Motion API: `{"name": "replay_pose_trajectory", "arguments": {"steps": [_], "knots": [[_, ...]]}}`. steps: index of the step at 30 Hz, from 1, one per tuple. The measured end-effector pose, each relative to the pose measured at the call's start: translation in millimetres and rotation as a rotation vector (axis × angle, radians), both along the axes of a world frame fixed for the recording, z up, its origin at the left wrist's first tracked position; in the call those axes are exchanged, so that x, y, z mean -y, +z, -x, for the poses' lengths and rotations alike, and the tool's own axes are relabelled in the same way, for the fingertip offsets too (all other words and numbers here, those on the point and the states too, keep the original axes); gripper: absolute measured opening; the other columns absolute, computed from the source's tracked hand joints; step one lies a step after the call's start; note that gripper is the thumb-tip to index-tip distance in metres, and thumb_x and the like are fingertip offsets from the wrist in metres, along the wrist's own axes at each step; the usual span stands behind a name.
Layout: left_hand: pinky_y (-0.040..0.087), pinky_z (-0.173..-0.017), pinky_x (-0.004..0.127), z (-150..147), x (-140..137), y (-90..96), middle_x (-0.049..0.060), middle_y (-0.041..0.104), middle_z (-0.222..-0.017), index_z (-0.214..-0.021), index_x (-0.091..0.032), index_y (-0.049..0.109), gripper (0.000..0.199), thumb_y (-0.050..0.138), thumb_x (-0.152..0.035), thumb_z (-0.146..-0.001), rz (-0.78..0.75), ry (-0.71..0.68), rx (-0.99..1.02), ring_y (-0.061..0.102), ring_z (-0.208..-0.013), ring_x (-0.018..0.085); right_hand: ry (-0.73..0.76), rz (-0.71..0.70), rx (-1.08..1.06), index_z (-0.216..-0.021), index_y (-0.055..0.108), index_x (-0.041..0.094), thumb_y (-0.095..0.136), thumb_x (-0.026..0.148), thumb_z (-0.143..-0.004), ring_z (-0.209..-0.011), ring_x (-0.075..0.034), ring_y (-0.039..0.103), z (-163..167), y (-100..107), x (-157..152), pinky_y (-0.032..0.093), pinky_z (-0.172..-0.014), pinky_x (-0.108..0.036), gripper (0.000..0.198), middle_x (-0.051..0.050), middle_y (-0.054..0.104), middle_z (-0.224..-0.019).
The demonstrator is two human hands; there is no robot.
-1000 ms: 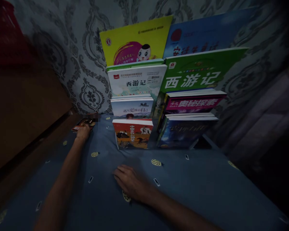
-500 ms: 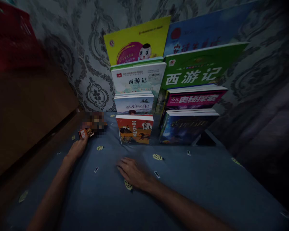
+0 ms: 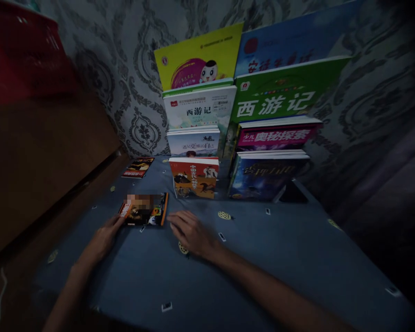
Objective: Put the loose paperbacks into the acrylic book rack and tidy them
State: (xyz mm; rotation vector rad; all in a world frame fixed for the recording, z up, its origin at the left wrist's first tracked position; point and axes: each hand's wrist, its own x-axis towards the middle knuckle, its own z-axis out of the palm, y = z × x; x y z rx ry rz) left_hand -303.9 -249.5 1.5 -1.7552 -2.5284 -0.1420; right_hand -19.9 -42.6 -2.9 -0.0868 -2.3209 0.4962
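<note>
My left hand grips the left edge of a dark book with orange edges. The book is held low over the blue cloth, and part of its cover is pixelated. My right hand rests palm down on the cloth, fingers apart and loosely bent, just off the book's right edge; it holds nothing. Behind the left hand, another dark book lies flat near the wall. An upright red-orange book stands in front of a stepped row of books beyond my hands.
A second stepped column, with a dark blue book in front and a green book behind, stands to the right. A large brown box and a red bag border the left side. The patterned blue tablecloth spreads forward.
My left hand has drawn a book from the back left towards me and to the right. Another book now shows flat behind it. My right hand has barely shifted.
</note>
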Motion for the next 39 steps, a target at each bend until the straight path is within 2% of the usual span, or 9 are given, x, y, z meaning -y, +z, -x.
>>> {"name": "replay_pose_trajectory", "arguments": {"steps": [5,7,10,15,18,27,33,37,39], "knots": [[0.05,-0.11,0.041,-34.0,21.7,-6.0,0.009,0.055,-0.149,-0.149,-0.031,0.047,0.062,0.035,-0.007,-0.093,-0.098,-0.251,0.016,0.055,-0.135,0.024,-0.128,0.097,0.145,-0.133,0.057,0.019,0.053,0.024,-0.098,-0.133,-0.028,0.053,4.9,-6.9,0.5,0.046,-0.109,-0.05,0.036,-0.017,0.056,-0.144],[0.05,-0.11,0.038,-48.8,24.8,-6.8,0.007,0.051,-0.153,-0.154,-0.035,0.039,0.067,0.035,-0.005,-0.094,-0.146,-0.364,0.036,0.052,-0.138,0.022,-0.176,0.123,0.255,-0.131,0.059,0.017,0.056,0.024,-0.096,-0.134,-0.031,0.052,2.6,-9.9,0.4,0.046,-0.108,-0.053,0.035,-0.019,0.056,-0.143],[0.052,-0.108,0.036,-63.8,20.5,-9.3,0.006,0.047,-0.156,-0.156,-0.039,0.03,0.071,0.035,-0.004,-0.095,-0.182,-0.428,0.033,0.047,-0.142,0.021,-0.143,0.133,0.349,-0.122,0.065,0.02,0.053,0.023,-0.098,-0.122,-0.028,0.06,-10.2,-9.9,1.8,0.05,-0.104,-0.051,0.027,-0.015,0.065,-0.129],[0.048,-0.113,0.045,-69.2,-4.9,-19.9,0.007,0.054,-0.151,-0.147,-0.031,0.048,0.054,0.039,-0.009,-0.099,-0.205,-0.424,-0.061,0.045,-0.144,0.023,-0.134,0.131,0.308,-0.117,0.067,0.021,0.053,0.018,-0.097,-0.109,-0.024,0.064,-47.2,-8.6,13.8,0.056,-0.097,-0.044,0.025,-0.011,0.068,-0.117],[0.049,-0.112,0.042,-72.9,-25.3,-22.1,0.008,0.054,-0.15,-0.141,-0.028,0.054,0.049,0.04,-0.009,-0.098,-0.194,-0.455,-0.067,0.05,-0.14,0.021,-0.179,0.13,0.262,-0.112,0.068,0.018,0.054,0.012,-0.093,-0.105,-0.025,0.065,-72.1,-12.7,26.1,0.058,-0.092,-0.043,0.025,-0.013,0.067,-0.114],[0.045,-0.113,0.044,-105.6,-84.9,-2.0,0.009,0.05,-0.154,-0.138,-0.027,0.056,0.048,0.045,-0.008,-0.095,-0.053,-0.568,-0.087,0.045,-0.144,0.023,-0.193,0.176,0.164,-0.113,0.066,0.02,0.051,0.009,-0.093,-0.104,-0.023,0.066,-123.3,-22.0,45.0,0.061,-0.087,-0.039,0.028,-0.011,0.066,-0.111],[0.044,-0.114,0.041,-111.3,-85.6,0.3,0.006,0.052,-0.153,-0.145,-0.029,0.05,0.06,0.043,-0.005,-0.091,-0.027,-0.465,0.001,0.051,-0.138,0.021,-0.182,0.137,0.194,-0.111,0.068,0.02,0.048,0.013,-0.096,-0.102,-0.024,0.065,-112.8,-14.7,35.2,0.057,-0.095,-0.048,0.025,-0.011,0.069,-0.112],[0.045,-0.113,0.042,-115.3,-81.2,-5.4,0.007,0.051,-0.153,-0.146,-0.028,0.05,0.063,0.042,-0.002,-0.089,-0.052,-0.404,0.036,0.052,-0.138,0.021,-0.116,0.095,0.277,-0.113,0.068,0.02,0.047,0.015,-0.097,-0.111,-0.026,0.063,-81.1,-0.8,30.8,0.055,-0.097,-0.048,0.027,-0.012,0.069,-0.121],[0.046,-0.112,0.042,-117.8,-81.5,-9.0,0.009,0.053,-0.152,-0.144,-0.024,0.051,0.059,0.043,-0.003,-0.09,-0.082,-0.375,0.038,0.053,-0.137,0.022,-0.06,0.064,0.311,-0.121,0.066,0.019,0.048,0.016,-0.097,-0.123,-0.027,0.059,-59.4,3.7,30.2,0.051,-0.106,-0.049,0.03,-0.014,0.066,-0.131]]}}
